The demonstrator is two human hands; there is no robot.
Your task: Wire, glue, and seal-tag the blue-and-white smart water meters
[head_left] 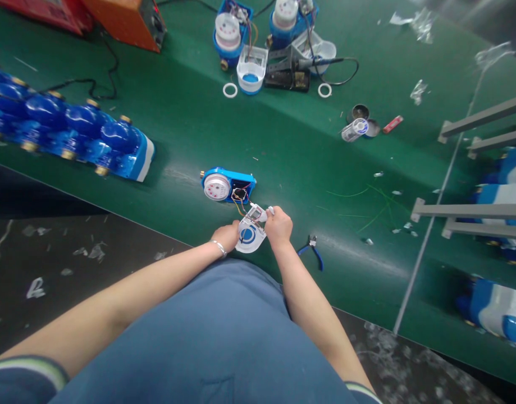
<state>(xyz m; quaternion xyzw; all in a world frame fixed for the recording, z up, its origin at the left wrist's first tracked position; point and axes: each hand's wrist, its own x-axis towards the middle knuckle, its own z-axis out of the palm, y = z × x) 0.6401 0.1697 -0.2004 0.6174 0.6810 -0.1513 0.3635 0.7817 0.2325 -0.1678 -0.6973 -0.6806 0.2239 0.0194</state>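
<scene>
An opened blue water meter (228, 186) with a pale round dial lies on the green workbench in front of me. Thin coloured wires run from its open compartment to a white cover (250, 238) with a blue ring, close to the bench's front edge. My left hand (227, 235) is closed on the left edge of that cover. Beside the cover's upper right, my right hand (278, 225) has its fingers closed round a small white part (258, 214); its exact kind is unclear. Blue-handled cutting pliers (312, 252) rest to the right of my right hand.
Blue water meters (118, 137) stand in a row at left. Two opened meters (227, 33) with wired covers and a soldering iron (344, 60) on its stand lie at the back. A solder spool (355, 129) sits farther right. Grey metal bars (472, 211) jut in at right.
</scene>
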